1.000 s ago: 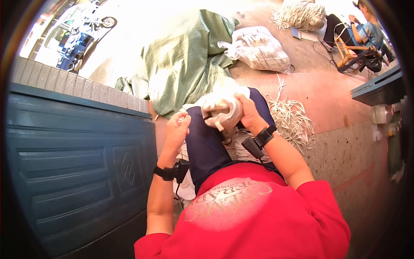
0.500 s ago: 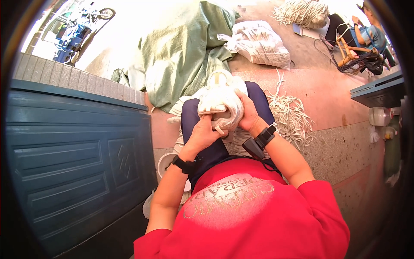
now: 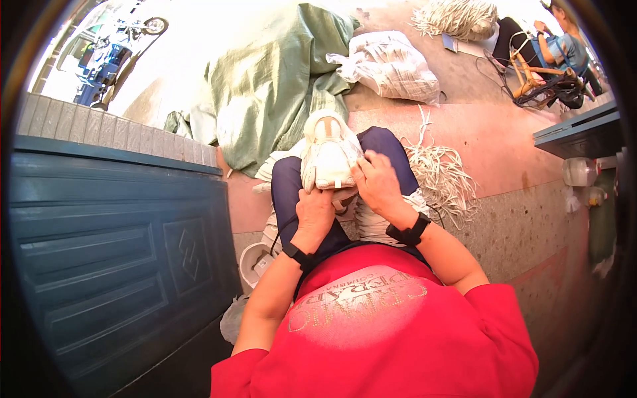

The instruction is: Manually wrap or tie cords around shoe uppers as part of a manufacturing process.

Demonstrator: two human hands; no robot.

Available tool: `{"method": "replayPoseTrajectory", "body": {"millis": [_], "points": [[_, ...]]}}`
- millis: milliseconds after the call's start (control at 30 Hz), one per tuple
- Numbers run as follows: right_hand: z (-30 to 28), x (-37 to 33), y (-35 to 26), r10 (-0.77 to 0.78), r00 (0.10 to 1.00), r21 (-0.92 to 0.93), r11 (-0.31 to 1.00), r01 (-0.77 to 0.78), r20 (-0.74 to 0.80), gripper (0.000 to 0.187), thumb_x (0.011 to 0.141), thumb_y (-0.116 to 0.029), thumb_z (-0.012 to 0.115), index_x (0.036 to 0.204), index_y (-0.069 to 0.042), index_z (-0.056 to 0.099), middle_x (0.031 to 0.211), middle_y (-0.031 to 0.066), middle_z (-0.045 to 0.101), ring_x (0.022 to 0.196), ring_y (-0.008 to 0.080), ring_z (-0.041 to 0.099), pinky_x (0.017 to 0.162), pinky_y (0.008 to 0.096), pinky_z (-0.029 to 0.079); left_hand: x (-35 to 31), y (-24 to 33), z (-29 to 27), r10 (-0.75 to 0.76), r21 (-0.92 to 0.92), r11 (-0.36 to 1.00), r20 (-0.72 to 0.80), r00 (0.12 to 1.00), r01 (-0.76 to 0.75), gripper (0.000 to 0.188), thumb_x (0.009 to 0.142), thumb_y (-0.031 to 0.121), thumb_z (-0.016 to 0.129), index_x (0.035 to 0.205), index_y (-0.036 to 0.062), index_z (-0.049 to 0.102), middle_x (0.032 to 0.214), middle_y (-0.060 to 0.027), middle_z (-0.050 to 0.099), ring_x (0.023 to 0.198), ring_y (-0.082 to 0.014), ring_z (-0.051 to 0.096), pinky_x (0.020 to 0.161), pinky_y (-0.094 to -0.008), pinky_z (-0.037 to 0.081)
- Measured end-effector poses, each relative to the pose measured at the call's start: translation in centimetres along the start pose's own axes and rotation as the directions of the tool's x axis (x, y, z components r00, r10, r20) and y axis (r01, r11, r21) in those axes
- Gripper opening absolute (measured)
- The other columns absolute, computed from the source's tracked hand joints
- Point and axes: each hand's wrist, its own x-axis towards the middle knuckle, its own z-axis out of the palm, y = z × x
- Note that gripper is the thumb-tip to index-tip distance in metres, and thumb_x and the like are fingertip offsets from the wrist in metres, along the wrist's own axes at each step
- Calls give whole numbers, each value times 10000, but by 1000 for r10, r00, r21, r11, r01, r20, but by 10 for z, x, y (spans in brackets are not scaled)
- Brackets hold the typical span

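Between my knees stands a white shoe (image 3: 330, 159), its tongue and opening pointing away from me. My left hand (image 3: 314, 215) is closed on the shoe's near edge, with the fingertips partly hidden beneath it. My right hand (image 3: 380, 184) is at the shoe's right side, fingers bent and pressed together; what lies between them is too small to make out. A bundle of white laces (image 3: 375, 224) lies by my right thigh, below the right hand. More white laces (image 3: 441, 178) are heaped on the floor beside my right knee.
A large green tarpaulin (image 3: 262, 86) and a stuffed white plastic bag (image 3: 395, 66) stand ahead. A blue panelled door (image 3: 119, 245) flanks my left, near a white bucket (image 3: 252, 260). At the far right a person (image 3: 557, 50) sits by a wooden stool (image 3: 524, 79).
The shoe has turned so its tongue and opening show more upright. My right hand has moved off its flank toward me, with the fingers now bent; my left hand has shifted under the near edge.
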Motion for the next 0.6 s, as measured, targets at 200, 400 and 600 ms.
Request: {"method": "replayPoseTrajectory", "body": {"millis": [200, 400, 600], "points": [[5, 1, 1, 246, 849, 78, 945, -317, 468, 506, 810, -378, 538, 1106, 14, 417, 1002, 249, 527, 899, 407, 538, 787, 439, 430, 4, -19, 9, 83, -41, 996, 133, 988, -78, 333, 666, 126, 645, 989, 111, 568, 865, -110, 590, 745, -340, 535, 658, -402, 453], [11, -3, 7, 195, 886, 89, 963, -255, 420, 455, 764, -251, 575, 1124, -34, 401, 1002, 239, 534, 913, 402, 530, 777, 432, 432, -4, -9, 22, -22, -122, 992, 116, 993, 36, 332, 684, 69, 589, 1013, 71, 546, 885, -161, 587, 773, -361, 546, 683, -428, 452], [8, -4, 9, 190, 916, 159, 953, -259, 352, 402, 760, -230, 528, 1079, -20, 403, 957, 234, 535, 864, 402, 541, 768, 450, 437, -12, -7, -14, 52, -280, 960, 244, 968, 19, 286, 722, 31, 548, 1008, 29, 529, 899, -170, 573, 755, -353, 550, 684, -422, 455]]}}
